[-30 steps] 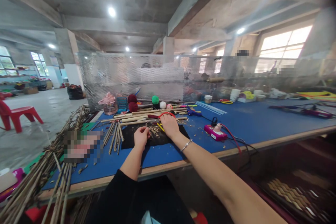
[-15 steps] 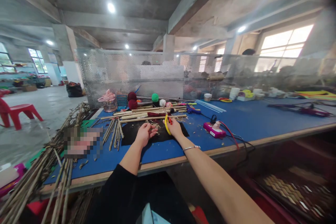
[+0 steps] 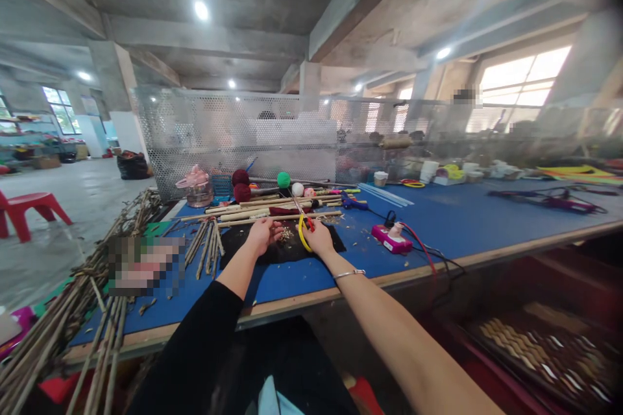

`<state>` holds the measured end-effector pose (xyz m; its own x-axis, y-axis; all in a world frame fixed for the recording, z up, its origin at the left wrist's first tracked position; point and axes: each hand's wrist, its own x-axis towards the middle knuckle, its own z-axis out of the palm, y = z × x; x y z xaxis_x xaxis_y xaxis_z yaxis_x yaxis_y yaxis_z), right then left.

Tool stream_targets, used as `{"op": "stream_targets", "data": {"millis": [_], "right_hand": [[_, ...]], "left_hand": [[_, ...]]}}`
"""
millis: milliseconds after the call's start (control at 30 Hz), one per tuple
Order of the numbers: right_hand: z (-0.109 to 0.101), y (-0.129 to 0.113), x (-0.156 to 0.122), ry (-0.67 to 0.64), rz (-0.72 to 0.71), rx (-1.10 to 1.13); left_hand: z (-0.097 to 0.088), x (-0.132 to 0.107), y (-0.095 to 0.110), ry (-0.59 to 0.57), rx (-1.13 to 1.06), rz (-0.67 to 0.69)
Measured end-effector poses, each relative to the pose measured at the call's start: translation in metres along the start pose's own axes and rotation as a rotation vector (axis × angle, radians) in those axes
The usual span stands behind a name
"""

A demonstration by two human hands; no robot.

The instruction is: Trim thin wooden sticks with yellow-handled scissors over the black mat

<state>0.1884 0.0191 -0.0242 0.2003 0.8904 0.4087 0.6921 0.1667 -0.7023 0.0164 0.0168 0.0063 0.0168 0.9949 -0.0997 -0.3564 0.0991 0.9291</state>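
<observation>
Over the far edge of the black mat, the left hand curls its fingers around something too small to tell, while the right hand grips yellow-handled scissors above the mat's middle, so near that a slipped snip might nick fingertips or flick wood chips off it.

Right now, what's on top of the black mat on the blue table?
Wood chips lie on the black mat between the left hand and the right hand, which grips yellow-handled scissors. The hands cover part of the mat; what lies under them is hidden.
</observation>
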Motion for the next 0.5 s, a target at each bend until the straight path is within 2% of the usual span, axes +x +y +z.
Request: {"op": "stream_targets", "data": {"millis": [100,233,333,500], "right_hand": [[0.0,0.0,0.0,-0.005,0.008,-0.007],[0.0,0.001,0.0,-0.019,0.003,-0.016],[0.0,0.002,0.0,-0.014,-0.011,-0.013],[-0.002,-0.002,-0.001,0.029,-0.045,0.022]], "left_hand": [[-0.011,0.0,0.007,0.078,0.047,0.012],[-0.017,-0.003,0.005,0.205,-0.106,0.052],[-0.019,-0.008,-0.003,0.224,-0.181,0.102],[-0.023,-0.013,-0.011,0.21,-0.118,0.153]]}}
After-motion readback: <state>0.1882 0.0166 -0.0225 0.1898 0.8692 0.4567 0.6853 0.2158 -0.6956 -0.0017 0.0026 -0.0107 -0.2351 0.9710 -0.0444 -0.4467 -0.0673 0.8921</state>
